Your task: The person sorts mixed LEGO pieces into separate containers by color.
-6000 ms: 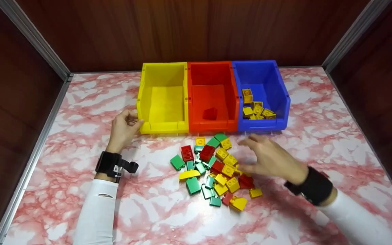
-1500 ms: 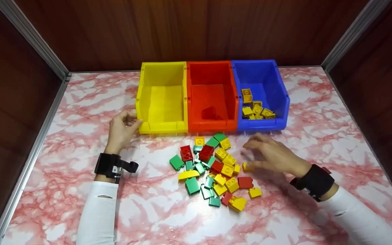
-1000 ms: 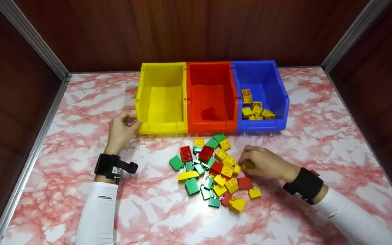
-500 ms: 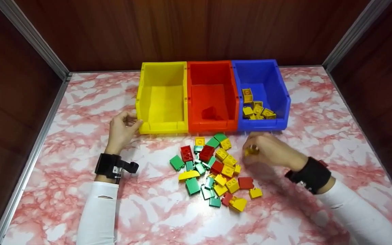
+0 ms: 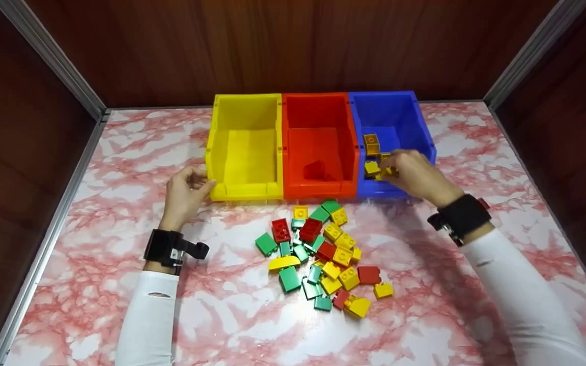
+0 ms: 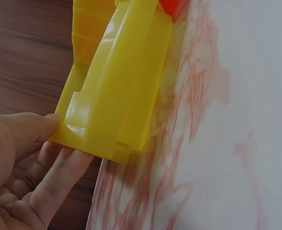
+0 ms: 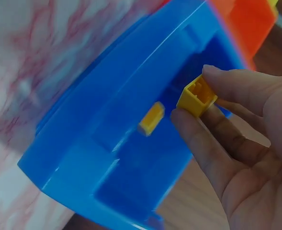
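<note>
My left hand point(image 5: 183, 195) pinches the front left corner of the yellow bin point(image 5: 244, 191). In the left wrist view the thumb lies on the bin's edge and the other fingers are against its side. Over the front of the blue bin point(image 5: 382, 191), my right hand point(image 5: 415, 174) holds a small yellow building brick point(image 7: 190, 103) between thumb and fingertips, its hollow underside showing in the right wrist view. Several yellow bricks point(image 5: 371, 144) lie in the blue bin, partly hidden by that hand. Another yellow brick point(image 7: 152, 118) shows behind the blue front wall.
Between the yellow and blue bins stands the red bin point(image 5: 318, 189), with a red piece point(image 5: 315, 169) inside. A loose pile of green point(image 5: 289, 278), red point(image 5: 311, 230) and yellow bricks point(image 5: 343, 255) spreads on the marbled table point(image 5: 232, 325). Wooden panels point(image 5: 293, 46) enclose the table.
My right hand has closed on a yellow brick at the pile's right side, lifted it and carried it up over the blue bin. My left hand has stayed at the yellow bin.
</note>
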Tool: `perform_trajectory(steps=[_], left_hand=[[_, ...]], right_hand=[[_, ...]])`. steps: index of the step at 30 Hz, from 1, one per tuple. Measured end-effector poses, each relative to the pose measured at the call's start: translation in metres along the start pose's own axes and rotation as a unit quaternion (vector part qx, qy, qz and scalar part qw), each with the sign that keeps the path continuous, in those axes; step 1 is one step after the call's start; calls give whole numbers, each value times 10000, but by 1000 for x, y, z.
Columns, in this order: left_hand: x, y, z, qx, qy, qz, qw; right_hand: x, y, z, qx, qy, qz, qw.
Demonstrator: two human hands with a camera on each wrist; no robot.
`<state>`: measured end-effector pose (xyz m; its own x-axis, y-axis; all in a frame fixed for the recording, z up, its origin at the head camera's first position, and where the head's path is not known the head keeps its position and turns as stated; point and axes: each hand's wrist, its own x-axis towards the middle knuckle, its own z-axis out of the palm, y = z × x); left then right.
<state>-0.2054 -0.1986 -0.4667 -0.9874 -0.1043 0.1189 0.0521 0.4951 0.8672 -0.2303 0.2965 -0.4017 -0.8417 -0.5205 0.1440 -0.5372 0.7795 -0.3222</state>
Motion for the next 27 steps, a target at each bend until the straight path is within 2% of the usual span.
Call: perform_trajectory(steps=[7,13,17,21,27], left_hand=[[-1,-1,1,-49,35,24,10000],[-1,-3,2,-84,22,41,10000],[0,-3,2,-94,45,39,9999],[-1,-1,2,-48,68,42,10000],[0,-1,2,25,96,102,9999]], right_hand=[[23,23,12,-70,-142,563,9983],[25,27,17,-18,-187,713,9973],[18,25,14,-16,-79,565,9984],[6,16,10,-77,134,219,9996],[-24,-9,0,-48,-134,-111,9998]])
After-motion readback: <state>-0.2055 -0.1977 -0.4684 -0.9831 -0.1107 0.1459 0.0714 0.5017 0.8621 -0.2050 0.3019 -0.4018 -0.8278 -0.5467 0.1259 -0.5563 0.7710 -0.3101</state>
